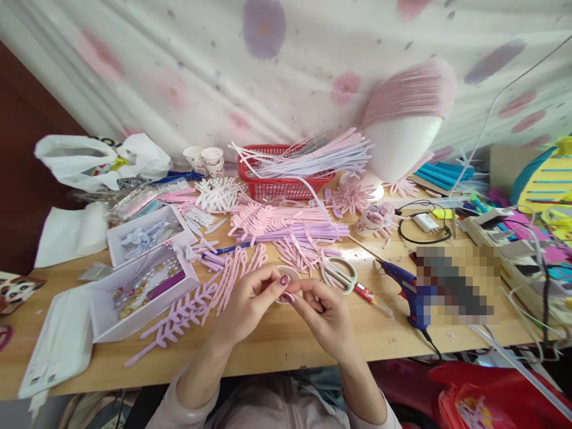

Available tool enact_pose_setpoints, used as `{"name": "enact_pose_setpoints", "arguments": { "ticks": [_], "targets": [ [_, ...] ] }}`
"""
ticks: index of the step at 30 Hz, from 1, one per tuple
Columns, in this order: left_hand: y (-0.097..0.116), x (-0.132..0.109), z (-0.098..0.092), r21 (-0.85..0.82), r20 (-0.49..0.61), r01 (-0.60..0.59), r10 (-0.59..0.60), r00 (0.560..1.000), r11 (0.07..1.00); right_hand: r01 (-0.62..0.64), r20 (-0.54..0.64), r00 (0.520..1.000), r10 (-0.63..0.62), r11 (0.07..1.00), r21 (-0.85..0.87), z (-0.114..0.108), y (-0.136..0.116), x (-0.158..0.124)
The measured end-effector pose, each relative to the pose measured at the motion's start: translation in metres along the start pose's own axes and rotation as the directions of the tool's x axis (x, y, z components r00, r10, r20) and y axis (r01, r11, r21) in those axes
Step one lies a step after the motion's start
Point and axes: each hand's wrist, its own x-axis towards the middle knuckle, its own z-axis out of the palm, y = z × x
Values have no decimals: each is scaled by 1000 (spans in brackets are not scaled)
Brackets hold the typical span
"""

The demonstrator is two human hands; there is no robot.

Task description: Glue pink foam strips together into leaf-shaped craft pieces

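My left hand [257, 301] and my right hand [320, 308] meet over the front middle of the table, thumbs and fingertips pinched close together. Whatever lies between the fingertips is too small or hidden to name. Just behind them, partly covered, is a round white paper cup [289, 271]. Left of my left hand lie purple pipe-cleaner leaf sprigs [181, 316] and twisted pink pipe cleaners [230, 277]. Beyond my right hand are scissors [346, 277] with pale green handles and a small tool with a red label [364, 292].
A red basket [286, 189] of pipe cleaners stands at the back. White boxes [100, 325] of beads are at left. At right lie a blue glue gun [413, 298] with its cord, a power strip [496, 238] and cables. A white foam head [404, 140] stands behind.
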Motion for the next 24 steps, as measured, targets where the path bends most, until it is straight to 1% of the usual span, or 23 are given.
{"name": "enact_pose_setpoints", "arguments": {
  "ticks": [3, 7, 11, 14, 21, 24],
  "targets": [
    [-1, 0, 0, -4, 13, 2, -2, 1000, 1000, 18, -2, 1000, -18, 999, -36, -2, -2, 0],
    [-2, -3, 0, 33, 20, -13, 13, 1000, 999, 73, 14, 997, -72, 995, -66, -5, -3, 0],
    [-2, -4, 0, 6, 60, 17, -18, 998, 1000, 130, 58, 990, -127, 990, -56, -9, -2, 0],
    [-2, -4, 1, 0, 67, 27, -27, 997, 1000, 145, 57, 988, -142, 988, -47, -11, -1, -1],
    [0, -1, 4, 71, 46, -10, 7, 999, 997, 76, -5, 997, -76, 995, -67, -13, 7, -3],
    [1, 0, 1, 121, -14, -30, 32, 999, 992, -2, -80, 997, 0, 1000, -30, -19, 14, -4]
  ]
}}
